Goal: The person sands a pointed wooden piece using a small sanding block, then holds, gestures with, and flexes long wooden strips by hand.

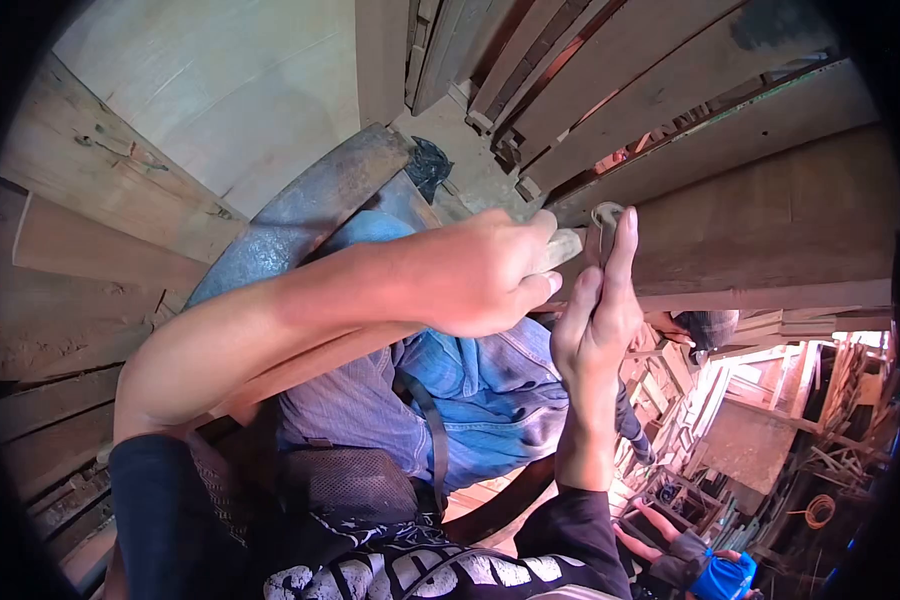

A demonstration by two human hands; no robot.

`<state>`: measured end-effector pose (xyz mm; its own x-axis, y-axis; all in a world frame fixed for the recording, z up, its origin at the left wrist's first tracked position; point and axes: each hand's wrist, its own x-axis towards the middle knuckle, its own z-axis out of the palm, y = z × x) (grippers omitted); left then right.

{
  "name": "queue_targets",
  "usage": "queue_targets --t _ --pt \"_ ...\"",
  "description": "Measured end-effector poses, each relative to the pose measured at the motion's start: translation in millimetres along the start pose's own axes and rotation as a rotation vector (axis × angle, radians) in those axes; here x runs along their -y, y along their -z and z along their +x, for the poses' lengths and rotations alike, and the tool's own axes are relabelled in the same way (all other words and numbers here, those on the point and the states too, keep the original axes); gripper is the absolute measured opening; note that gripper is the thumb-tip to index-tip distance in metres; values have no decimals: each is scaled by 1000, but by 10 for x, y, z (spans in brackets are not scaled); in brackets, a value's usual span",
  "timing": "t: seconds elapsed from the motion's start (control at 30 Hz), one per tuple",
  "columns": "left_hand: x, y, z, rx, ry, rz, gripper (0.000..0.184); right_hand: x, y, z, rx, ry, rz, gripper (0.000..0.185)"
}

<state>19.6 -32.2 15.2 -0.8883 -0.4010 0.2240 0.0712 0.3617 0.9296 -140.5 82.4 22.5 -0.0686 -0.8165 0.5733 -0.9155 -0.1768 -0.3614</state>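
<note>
My left hand (485,275) is closed around a pale, blunt-ended piece (562,250) that sticks out past the thumb and fingers. What kind of piece it is, I cannot make out. Just right of it is my right hand (602,315), its fingers stretched upward along a wooden part and apparently holding nothing. A small pale ring or curl (607,213) shows by those fingertips; whether they touch it is unclear. Below the left forearm are my legs in blue jeans (490,390).
Long wooden boards (740,235) stretch across the upper right. A curved grey piece (300,215) lies behind my left forearm, with a black plastic bag (429,167) beside it. Lower right, a person in a blue shirt (722,577) is near piled timber; another person's dark cap (710,328) shows behind my right hand.
</note>
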Motion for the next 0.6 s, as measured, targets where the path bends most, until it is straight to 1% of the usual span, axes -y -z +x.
queue_targets --t 0.03,0.1,0.13,0.17,0.2,0.23,0.27,0.3,0.37,0.43,0.47,0.53,0.6 --pt "8 -29 0 23 7 51 34 5 3 79 -6 -2 1 59" --pt "-31 -106 -24 54 6 96 35 70 94 278 126 -42 -141 60" --pt "-66 -148 -55 68 63 78 38 119 139 365 164 -105 -220 59" --pt "-85 -167 -68 81 122 59 42 155 180 412 160 -107 -226 59" --pt "-61 -172 -60 84 118 61 42 186 207 450 144 -132 -157 54" --pt "1 -180 -51 13 67 65 42 200 211 476 127 -154 -85 49" --pt "68 -183 -42 -62 19 68 42 179 210 439 69 -114 -84 49" --pt "111 -167 -35 -140 -26 69 43 126 182 374 9 -87 -15 51" --pt "90 -95 -23 -139 16 13 40 167 223 225 48 -158 27 53" --pt "119 -94 -17 -164 -18 40 37 100 182 38 46 -90 -80 57" --pt "114 -90 -20 -169 -15 35 37 110 151 -92 88 -218 -18 57" --pt "90 -87 -19 -80 -4 51 31 79 122 -148 113 -173 -58 57" --pt "68 -125 -25 -112 -26 87 28 25 79 -99 109 -157 -59 56"
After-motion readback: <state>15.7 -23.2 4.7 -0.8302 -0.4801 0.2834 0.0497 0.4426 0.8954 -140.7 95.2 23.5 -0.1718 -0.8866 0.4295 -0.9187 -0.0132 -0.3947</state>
